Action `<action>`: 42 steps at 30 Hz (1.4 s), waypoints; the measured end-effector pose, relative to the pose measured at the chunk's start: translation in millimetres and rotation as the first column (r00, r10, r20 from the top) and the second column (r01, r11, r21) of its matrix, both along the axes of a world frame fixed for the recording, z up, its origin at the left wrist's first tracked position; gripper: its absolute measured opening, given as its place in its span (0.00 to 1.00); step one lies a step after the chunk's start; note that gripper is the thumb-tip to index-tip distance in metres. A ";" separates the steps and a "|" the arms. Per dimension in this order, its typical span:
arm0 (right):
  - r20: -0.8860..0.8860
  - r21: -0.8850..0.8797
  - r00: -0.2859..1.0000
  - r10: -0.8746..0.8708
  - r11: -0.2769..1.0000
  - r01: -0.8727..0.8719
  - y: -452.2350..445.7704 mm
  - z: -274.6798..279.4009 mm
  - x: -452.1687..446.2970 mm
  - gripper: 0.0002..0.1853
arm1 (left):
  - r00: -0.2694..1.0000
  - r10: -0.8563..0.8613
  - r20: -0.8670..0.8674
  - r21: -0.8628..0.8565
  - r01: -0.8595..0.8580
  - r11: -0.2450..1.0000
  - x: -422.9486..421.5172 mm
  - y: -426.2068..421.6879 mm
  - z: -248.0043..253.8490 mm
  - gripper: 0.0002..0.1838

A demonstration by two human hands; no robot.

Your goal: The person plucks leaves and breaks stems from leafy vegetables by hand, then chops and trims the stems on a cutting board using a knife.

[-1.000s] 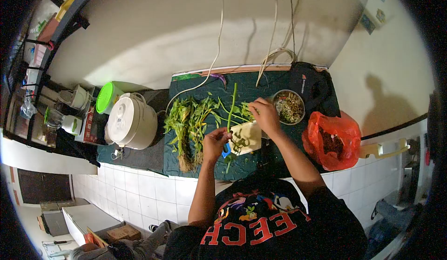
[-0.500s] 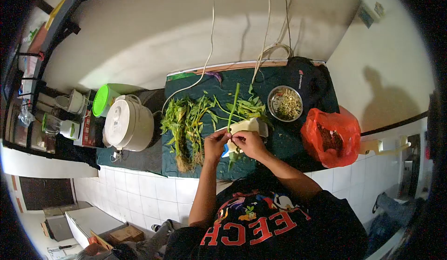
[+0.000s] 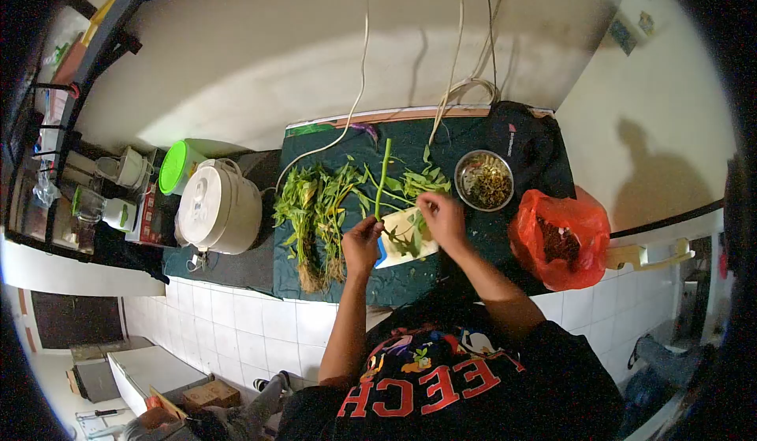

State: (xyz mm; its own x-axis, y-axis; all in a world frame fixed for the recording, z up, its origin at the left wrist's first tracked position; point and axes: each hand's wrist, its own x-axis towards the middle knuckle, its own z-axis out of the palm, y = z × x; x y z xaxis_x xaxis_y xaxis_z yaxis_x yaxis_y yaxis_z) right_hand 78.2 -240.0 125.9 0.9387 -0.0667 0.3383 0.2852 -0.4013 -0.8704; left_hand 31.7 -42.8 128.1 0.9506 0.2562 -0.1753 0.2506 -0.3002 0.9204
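My left hand (image 3: 362,244) is closed, pinching the lower end of a long green stem (image 3: 384,174) that points up and away from me. My right hand (image 3: 443,220) has curled fingers, with a leafy sprig (image 3: 418,240) hanging at its fingertips. Under the hands lies a flat cream-coloured thing (image 3: 394,256) with a blue edge. Cut greens (image 3: 426,182) lie just beyond it. Left of my hands rest leafy bunches with roots (image 3: 296,204), (image 3: 335,196).
A metal bowl (image 3: 460,174) with chopped pieces stands right of the greens. Further right sits a red plastic bag (image 3: 524,236) with dark contents. A white rice cooker (image 3: 229,228) stands at left, and a purple vegetable (image 3: 365,129) lies near the wall. White cables (image 3: 361,70) hang down.
My right hand has moved away from my left, to the right and slightly up, with the leafy sprig. The green stem in my left hand has shifted slightly left.
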 end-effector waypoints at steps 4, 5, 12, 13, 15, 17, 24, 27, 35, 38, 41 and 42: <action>0.028 -0.040 0.999 -0.039 0.998 0.041 -14.5 31.3 37.4 0.08 | 0.997 -0.020 0.071 -0.044 0.023 0.999 0.3 10.1 -19.6 0.16; 0.067 -0.091 0.998 -0.010 0.996 0.016 -17.4 30.5 46.8 0.09 | 0.994 -0.014 0.105 -0.067 0.022 0.997 -0.4 10.1 -22.2 0.15; -0.107 -0.258 0.935 0.339 0.898 -0.355 -12.4 -26.0 40.7 0.12 | 0.996 -0.058 0.066 -0.177 0.069 0.982 -2.1 -2.5 -4.4 0.14; -0.223 -0.092 0.904 0.364 0.915 -0.392 -7.8 -16.2 27.5 0.12 | 0.996 -0.052 0.068 -0.177 0.064 0.982 -1.1 -2.7 -1.2 0.14; -0.447 0.097 0.768 0.459 0.878 -0.468 -1.2 14.1 -3.6 0.13 | 0.996 -0.063 0.066 -0.131 0.071 0.989 -7.4 -3.8 1.9 0.13; -0.414 0.040 0.753 0.511 0.837 -0.546 3.5 -1.9 -23.6 0.11 | 0.996 -0.069 0.056 -0.153 0.077 0.985 -7.7 -5.0 2.6 0.13; -0.429 0.106 0.781 0.454 0.884 -0.456 -2.0 -5.5 -44.9 0.10 | 0.992 -0.103 0.074 -0.238 0.118 0.964 -10.2 -14.5 -0.9 0.15; -0.445 0.101 0.782 0.436 0.892 -0.440 -5.7 2.0 -47.8 0.10 | 0.991 -0.072 0.109 -0.302 0.102 0.948 -13.3 -21.5 -5.0 0.14; -0.640 0.253 0.665 0.386 0.923 -0.291 -9.2 -49.0 -39.2 0.10 | 0.983 0.111 0.146 -0.512 -0.021 0.859 -25.9 -31.3 -7.0 0.14; -0.541 -0.105 0.826 0.159 0.962 -0.253 -22.4 -34.6 -33.7 0.10 | 0.974 0.153 0.166 -0.548 -0.038 0.835 -20.1 -15.1 -3.6 0.15; -0.290 -0.041 0.949 0.126 0.989 -0.143 -26.5 -29.1 -5.0 0.07 | 0.972 0.199 0.126 -0.614 -0.081 0.785 -22.5 -7.6 1.1 0.15; -0.186 -0.055 0.977 0.109 0.991 -0.121 -26.1 -18.4 6.3 0.07 | 0.972 0.187 0.140 -0.609 -0.065 0.791 -23.2 -6.1 2.7 0.15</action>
